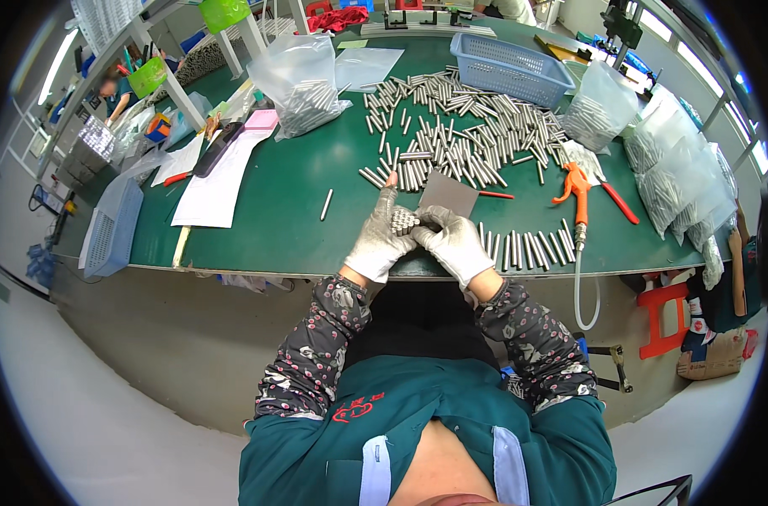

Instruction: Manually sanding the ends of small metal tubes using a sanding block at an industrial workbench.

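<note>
Both hands wear white gloves and meet over the near edge of a green table. My left hand holds a bundle of short metal rods, its index finger stretched toward the rod heap. My right hand presses against the same bundle from the right. A grey card lies just beyond the hands. A big loose heap of metal rods spreads across the table behind it. A row of rods lies to the right of my right hand.
An orange air blow gun with a hose lies right of the heap. A blue basket stands at the back, with plastic bags of rods to the left and more bags to the right. White papers lie at left. Another person works far left.
</note>
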